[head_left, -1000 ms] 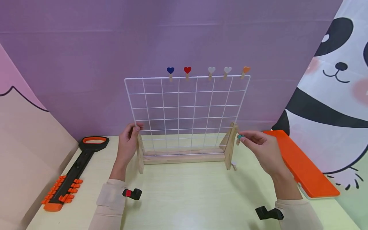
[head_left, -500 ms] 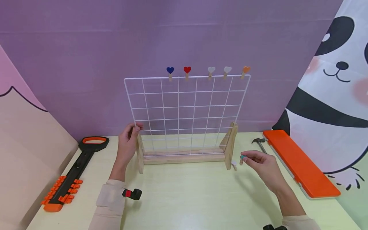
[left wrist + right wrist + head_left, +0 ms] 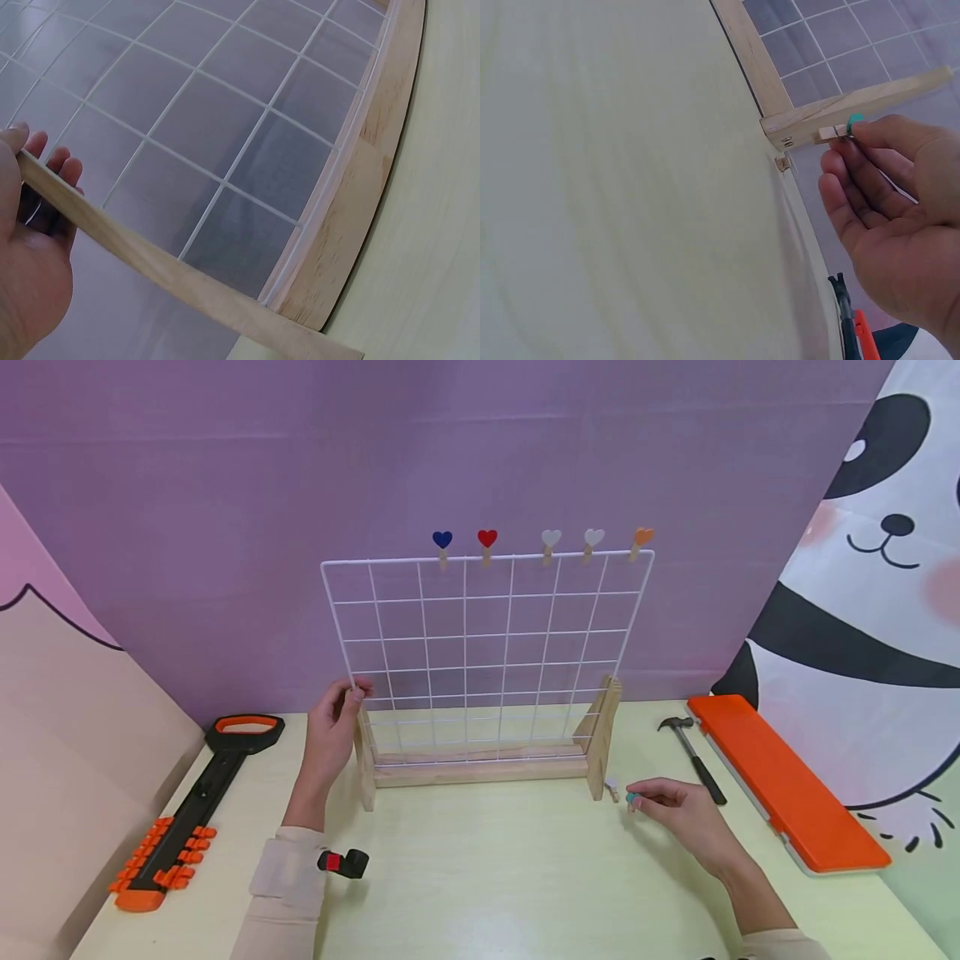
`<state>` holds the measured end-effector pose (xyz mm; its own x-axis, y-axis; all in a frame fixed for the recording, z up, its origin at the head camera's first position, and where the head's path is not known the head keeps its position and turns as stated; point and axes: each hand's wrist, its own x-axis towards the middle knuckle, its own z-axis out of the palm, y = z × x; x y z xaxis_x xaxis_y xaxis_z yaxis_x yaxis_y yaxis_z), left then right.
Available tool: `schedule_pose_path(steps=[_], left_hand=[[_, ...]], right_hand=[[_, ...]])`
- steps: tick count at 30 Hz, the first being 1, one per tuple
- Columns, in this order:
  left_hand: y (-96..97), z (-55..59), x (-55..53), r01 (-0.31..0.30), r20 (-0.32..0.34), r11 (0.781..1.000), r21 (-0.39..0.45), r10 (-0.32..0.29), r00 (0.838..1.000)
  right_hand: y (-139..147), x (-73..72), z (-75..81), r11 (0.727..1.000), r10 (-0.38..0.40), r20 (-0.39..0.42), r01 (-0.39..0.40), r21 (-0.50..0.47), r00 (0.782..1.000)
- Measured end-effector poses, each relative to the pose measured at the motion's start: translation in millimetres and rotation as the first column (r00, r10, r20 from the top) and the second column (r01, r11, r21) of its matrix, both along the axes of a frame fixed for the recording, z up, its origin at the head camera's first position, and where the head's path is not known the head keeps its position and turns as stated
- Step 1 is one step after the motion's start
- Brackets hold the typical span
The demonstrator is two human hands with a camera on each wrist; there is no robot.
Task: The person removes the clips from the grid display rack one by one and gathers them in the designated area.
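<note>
A white wire grid [image 3: 487,632] stands in a wooden base [image 3: 480,774], tilted slightly back. My left hand [image 3: 332,727] grips the base's left upright near its top, thumb in front; the left wrist view shows fingers curled behind the wood [image 3: 142,255]. Between thumb and fingertips, my right hand [image 3: 686,822] pinches a small wooden clothespin with a teal top [image 3: 840,131], low over the table right of the base. Close by, a white-topped clothespin [image 3: 612,789] lies beside the right upright. Along the grid's top wire sit several heart clothespins, including blue [image 3: 442,540], red [image 3: 487,539] and orange [image 3: 642,537].
A hammer [image 3: 693,760] lies behind my right hand, alongside a long orange case [image 3: 787,785]. At the far left lies a black tool holder [image 3: 202,793] with orange clips. A purple backdrop [image 3: 480,452] rises behind the table.
My right hand has moved down and toward me with the teal clothespin, from beside the right upright to just above the table. The hammer came into view. My left hand stays put.
</note>
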<state>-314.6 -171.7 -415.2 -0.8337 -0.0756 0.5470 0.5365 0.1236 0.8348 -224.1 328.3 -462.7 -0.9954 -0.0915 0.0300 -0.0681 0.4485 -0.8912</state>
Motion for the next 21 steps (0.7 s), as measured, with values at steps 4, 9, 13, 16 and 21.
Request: schedule_pose_path(steps=[4, 9, 13, 16, 21], left_hand=[[-2.4, 1.0, 0.3, 0.02, 0.014, 1.0, -0.02, -0.019, 1.0], [-4.2, -0.5, -0.1, 0.04, 0.028, 0.999, -0.025, -0.039, 0.999], [-6.2, -1.0, 0.7, 0.036, 0.042, 0.999, -0.031, -0.035, 0.999], [-6.9, -0.5, 1.4, 0.035, 0.048, 0.999, -0.035, -0.033, 0.998], [-7.4, -0.4, 2.4, 0.034, 0.065, 0.999, -0.034, -0.032, 0.997]], right_hand=[[2, -1.2, -5.4, 1.0, 0.008, 0.041, -0.008, -0.007, 0.999], [5, -3.3, -15.8, 1.0, 0.023, 0.075, -0.024, 0.007, 0.997], [6, -4.2, -19.5, 0.999, 0.038, 0.068, -0.038, 0.005, 0.997], [6, -4.2, -20.6, 0.999, 0.053, 0.052, -0.053, 0.002, 0.997], [6, -4.1, -21.1, 0.996, 0.083, 0.029, -0.083, 0.023, 0.996]])
